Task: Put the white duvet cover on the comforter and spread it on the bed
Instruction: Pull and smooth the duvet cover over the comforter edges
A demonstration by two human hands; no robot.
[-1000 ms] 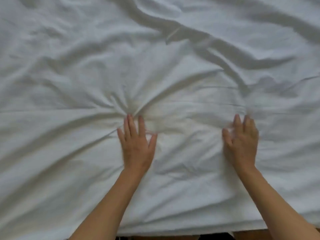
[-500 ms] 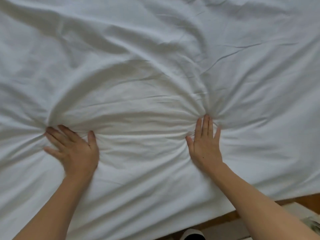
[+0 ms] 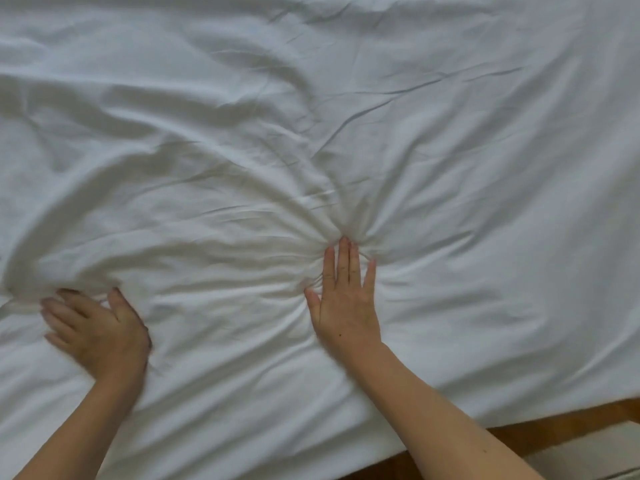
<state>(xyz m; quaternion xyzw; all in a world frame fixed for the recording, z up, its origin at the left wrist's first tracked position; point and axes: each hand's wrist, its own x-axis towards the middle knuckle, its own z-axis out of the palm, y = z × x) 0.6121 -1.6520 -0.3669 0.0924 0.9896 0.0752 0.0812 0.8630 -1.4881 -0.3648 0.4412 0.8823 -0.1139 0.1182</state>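
My left hand [image 3: 98, 332], slightly blurred, fingers spread, and my right hand [image 3: 344, 306], fingers straight and nearly together, press flat on the white duvet cover [image 3: 433, 161] covering the bed to its near edge; soft, light, wrinkle-prone, so I'd smooth outward with flat palms.

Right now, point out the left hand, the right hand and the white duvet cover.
left hand [image 3: 98, 336]: head view, back of the hand.
right hand [image 3: 346, 306]: head view, back of the hand.
white duvet cover [image 3: 467, 168]: head view, smooth stretch of fabric.
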